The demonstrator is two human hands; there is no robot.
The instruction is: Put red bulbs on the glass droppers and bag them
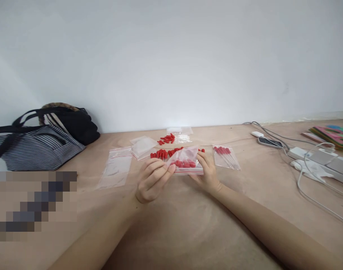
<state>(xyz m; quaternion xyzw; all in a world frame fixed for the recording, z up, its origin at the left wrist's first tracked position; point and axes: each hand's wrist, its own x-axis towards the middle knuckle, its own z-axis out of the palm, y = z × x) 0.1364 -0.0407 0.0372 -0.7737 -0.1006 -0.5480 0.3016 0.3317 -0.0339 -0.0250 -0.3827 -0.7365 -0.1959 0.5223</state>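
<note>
A clear zip bag [190, 153] with several red-tipped sticks inside is held up between my two hands. My left hand [155, 180] pinches its left side, thumb and fingers pressed together. On the right, my right hand [206, 173] grips the bag's other edge, the thumb below and fingers behind. Just beyond the bag, a row of red-capped pieces [161, 153] lies on the table, partly hidden by the bag and hands. A filled zip bag of red-tipped sticks [226, 156] rests right of my right hand.
Flat plastic bags [115, 168] and a stack of small bags [144, 147] lie left. Loose red caps [167, 139] and thin clear sticks [184, 138] lie near the wall. A striped bag [39, 150] stands far left; a power strip [323, 159] with cables and foam sheets [336, 137] are right.
</note>
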